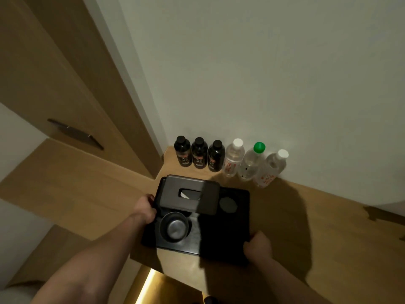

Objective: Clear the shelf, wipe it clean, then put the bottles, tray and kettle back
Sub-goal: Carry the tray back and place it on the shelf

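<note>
Both hands hold a black tray (pixel 230 238) over the wooden shelf (pixel 317 216). The left hand (pixel 144 208) grips the tray's left edge, its fingers curled round the rim beside a grey tissue box (pixel 189 197). The right hand (pixel 257 245) grips the tray's near right corner, fingers clamped on the rim there. Whether the tray rests flat on the shelf or is held just above it cannot be told.

On the tray, the tissue box fills the far left part, with a slot in its lid. In front of it, at the near left, stands a round metal bowl (pixel 174 227) — open side up, shiny inside. A dark round coaster (pixel 228 204) lies near the tray's far right corner, just beside the box.

Along the shelf's far edge, against the pale wall (pixel 241 73), stands a row of six bottles. The three dark bottles (pixel 199 152) with black caps are toward the far left corner, close together. To their right are three clear bottles (pixel 252 161) — two with white caps and, between them, one with a green cap. All six stand upright, behind the tray and apart from it.

To the left, a wooden door (pixel 54 84) carries a dark handle (pixel 75 133).
</note>
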